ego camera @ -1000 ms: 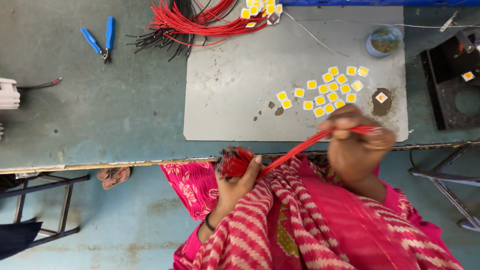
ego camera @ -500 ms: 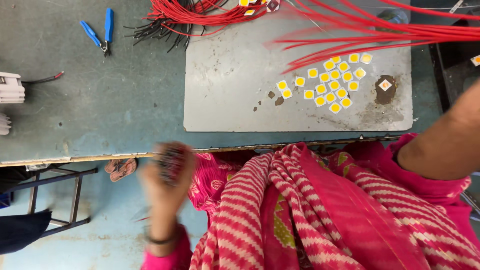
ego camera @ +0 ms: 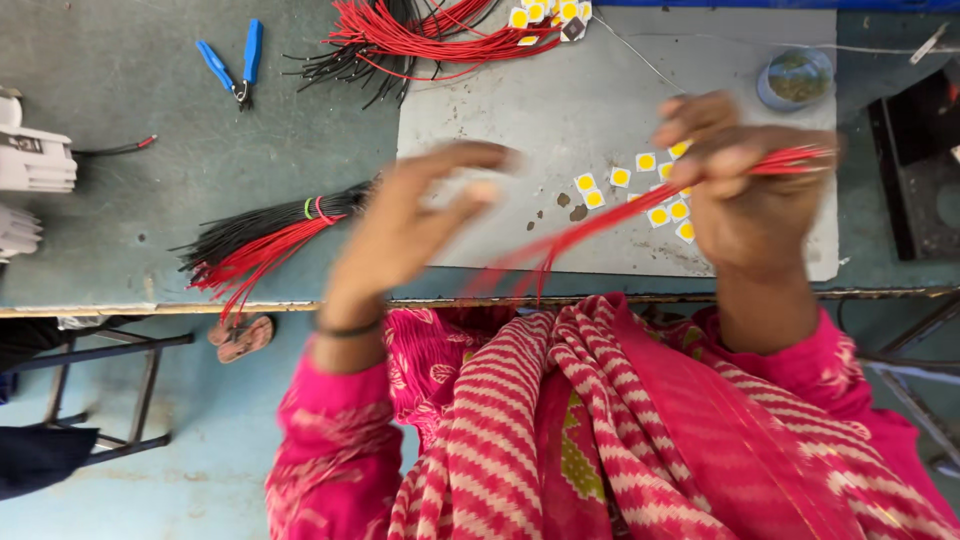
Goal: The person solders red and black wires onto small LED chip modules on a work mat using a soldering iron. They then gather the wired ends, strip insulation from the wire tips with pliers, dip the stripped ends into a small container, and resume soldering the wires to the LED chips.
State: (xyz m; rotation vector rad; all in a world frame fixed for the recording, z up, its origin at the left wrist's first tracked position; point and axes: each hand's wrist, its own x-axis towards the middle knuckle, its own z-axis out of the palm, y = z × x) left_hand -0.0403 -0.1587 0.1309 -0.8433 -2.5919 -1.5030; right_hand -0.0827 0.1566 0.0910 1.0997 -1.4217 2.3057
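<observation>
Red wires [ego camera: 610, 225] in raised right hand [ego camera: 745, 195]

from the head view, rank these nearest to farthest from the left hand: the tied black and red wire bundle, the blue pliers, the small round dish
1. tied black and red wire bundle: just left of the left hand, on the table.
2. blue pliers: farther up and left, near the table's far edge.
3. small round dish: far right, beyond the right hand.

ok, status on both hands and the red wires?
Right hand shut on red wires. Left hand open, empty, raised over the bench. Tied wire bundle lies left. Nothing blocking.
</observation>
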